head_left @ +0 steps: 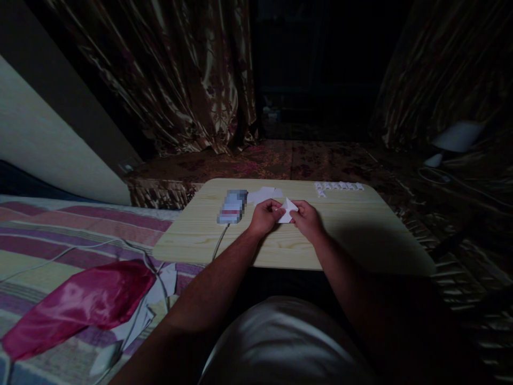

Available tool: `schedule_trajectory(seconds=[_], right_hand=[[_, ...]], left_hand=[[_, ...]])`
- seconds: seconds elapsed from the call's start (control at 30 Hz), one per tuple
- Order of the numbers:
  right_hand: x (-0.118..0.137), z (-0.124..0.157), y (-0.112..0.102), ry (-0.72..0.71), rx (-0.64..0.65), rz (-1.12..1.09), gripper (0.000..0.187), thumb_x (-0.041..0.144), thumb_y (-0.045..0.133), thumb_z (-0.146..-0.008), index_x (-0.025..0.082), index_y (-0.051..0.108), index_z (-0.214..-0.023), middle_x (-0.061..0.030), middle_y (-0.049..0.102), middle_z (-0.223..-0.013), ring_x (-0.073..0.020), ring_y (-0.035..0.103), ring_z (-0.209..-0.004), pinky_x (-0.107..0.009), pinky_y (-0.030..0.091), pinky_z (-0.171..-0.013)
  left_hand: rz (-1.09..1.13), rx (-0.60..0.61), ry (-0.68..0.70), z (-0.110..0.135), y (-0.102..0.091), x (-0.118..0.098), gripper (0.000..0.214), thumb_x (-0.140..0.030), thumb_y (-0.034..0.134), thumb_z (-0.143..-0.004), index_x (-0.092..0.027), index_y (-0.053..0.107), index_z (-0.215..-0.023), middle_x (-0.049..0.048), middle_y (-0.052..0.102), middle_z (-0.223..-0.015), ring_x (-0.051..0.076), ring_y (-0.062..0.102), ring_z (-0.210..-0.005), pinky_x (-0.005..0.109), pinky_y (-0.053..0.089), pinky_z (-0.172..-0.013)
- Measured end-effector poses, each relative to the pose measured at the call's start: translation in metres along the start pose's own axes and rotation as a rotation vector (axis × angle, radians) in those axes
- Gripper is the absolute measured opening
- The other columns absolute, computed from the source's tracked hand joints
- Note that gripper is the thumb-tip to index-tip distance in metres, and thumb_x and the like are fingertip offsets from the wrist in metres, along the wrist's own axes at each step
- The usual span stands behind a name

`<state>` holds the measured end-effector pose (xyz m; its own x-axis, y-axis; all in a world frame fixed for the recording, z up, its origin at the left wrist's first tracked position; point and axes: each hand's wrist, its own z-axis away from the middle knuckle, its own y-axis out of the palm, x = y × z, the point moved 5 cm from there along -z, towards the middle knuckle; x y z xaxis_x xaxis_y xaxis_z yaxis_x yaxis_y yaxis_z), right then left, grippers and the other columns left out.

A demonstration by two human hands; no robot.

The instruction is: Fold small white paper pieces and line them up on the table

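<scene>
A small folded piece of white paper, with a pointed top, is held just above the wooden table. My left hand pinches its left side between thumb and fingers. On its right side my right hand has closed its thumb and fingers too. Loose white paper sheets lie flat beyond my left hand. Several small folded white paper pieces stand in a row at the table's far right, with a single one just in front of the row.
A phone-like device, blurred out, lies on the table with a cable running toward me. Left of the table, a striped bed bears a pink satin cloth, papers and cords. Curtains hang behind; a small lamp stands at right.
</scene>
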<state>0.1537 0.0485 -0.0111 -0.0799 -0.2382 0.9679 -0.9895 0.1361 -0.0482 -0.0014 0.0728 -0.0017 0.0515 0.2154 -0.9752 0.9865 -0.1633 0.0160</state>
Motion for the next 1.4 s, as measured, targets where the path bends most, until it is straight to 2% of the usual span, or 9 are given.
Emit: schedule_trajectory(seconds=[0.07, 0.13, 0.4, 0.67, 0.83, 0.93, 1.4], right_hand=[[0.001, -0.001, -0.003, 0.05, 0.015, 0.005, 0.032, 0.03, 0.06, -0.072, 0.017, 0.065, -0.101, 0.0036, 0.061, -0.056, -0.011, 0.051, -0.044, -0.021, 0.037, -0.041], [0.003, -0.001, -0.005, 0.08, 0.026, -0.018, 0.03, 0.031, 0.06, -0.072, 0.015, 0.067, -0.096, 0.0032, 0.06, -0.052, -0.0108, 0.05, -0.043, -0.02, 0.037, -0.04], [-0.005, -0.004, -0.006, 0.093, 0.093, -0.154, 0.033, 0.031, 0.064, -0.072, 0.013, 0.07, -0.099, -0.0012, 0.066, -0.058, -0.0113, 0.056, -0.048, -0.02, 0.039, -0.042], [-0.001, -0.004, -0.007, 0.106, 0.07, -0.205, 0.038, 0.033, 0.068, -0.068, 0.011, 0.071, -0.099, -0.0026, 0.067, -0.057, -0.0124, 0.058, -0.048, -0.021, 0.039, -0.043], [-0.002, -0.004, -0.008, 0.114, 0.051, -0.199, 0.039, 0.034, 0.069, -0.066, 0.012, 0.072, -0.098, -0.0026, 0.067, -0.057, -0.0125, 0.057, -0.047, -0.022, 0.039, -0.043], [-0.001, -0.003, -0.007, 0.093, 0.072, -0.182, 0.036, 0.033, 0.067, -0.069, 0.013, 0.073, -0.099, -0.0028, 0.067, -0.058, -0.0115, 0.055, -0.046, -0.022, 0.038, -0.043], [0.001, -0.001, -0.007, 0.126, 0.1, -0.237, 0.021, 0.021, 0.058, -0.062, 0.016, 0.073, -0.076, -0.0043, 0.069, -0.059, -0.0137, 0.06, -0.051, -0.022, 0.039, -0.046]], left_hand=[[0.008, 0.014, -0.014, 0.0, 0.0, 0.001, 0.032, -0.036, 0.082, -0.06, -0.015, 0.066, -0.079, -0.002, 0.061, -0.063, 0.009, 0.049, -0.053, 0.023, 0.038, -0.052], [0.014, 0.032, -0.025, 0.0, 0.001, 0.003, 0.035, -0.039, 0.082, -0.06, -0.015, 0.066, -0.079, -0.0016, 0.061, -0.063, 0.009, 0.049, -0.053, 0.023, 0.037, -0.052], [0.062, 0.041, -0.018, -0.004, 0.0, 0.005, 0.036, -0.038, 0.083, -0.06, -0.014, 0.069, -0.082, -0.0007, 0.063, -0.064, 0.009, 0.05, -0.054, 0.022, 0.037, -0.053], [0.135, 0.061, -0.024, -0.003, 0.001, 0.004, 0.033, -0.035, 0.083, -0.062, -0.013, 0.07, -0.084, 0.0018, 0.067, -0.068, 0.01, 0.054, -0.057, 0.024, 0.041, -0.056], [0.171, 0.07, -0.052, -0.002, 0.002, 0.005, 0.029, -0.024, 0.079, -0.061, -0.014, 0.072, -0.088, 0.0012, 0.067, -0.069, 0.011, 0.054, -0.056, 0.023, 0.039, -0.055], [0.182, 0.069, -0.042, -0.003, 0.002, 0.004, 0.025, -0.017, 0.074, -0.06, -0.014, 0.073, -0.084, 0.0003, 0.066, -0.068, 0.01, 0.053, -0.055, 0.023, 0.038, -0.054], [0.226, 0.03, -0.072, -0.006, 0.0, 0.008, 0.015, -0.014, 0.07, -0.056, -0.014, 0.07, -0.071, -0.0001, 0.064, -0.061, 0.011, 0.052, -0.053, 0.024, 0.039, -0.056]])
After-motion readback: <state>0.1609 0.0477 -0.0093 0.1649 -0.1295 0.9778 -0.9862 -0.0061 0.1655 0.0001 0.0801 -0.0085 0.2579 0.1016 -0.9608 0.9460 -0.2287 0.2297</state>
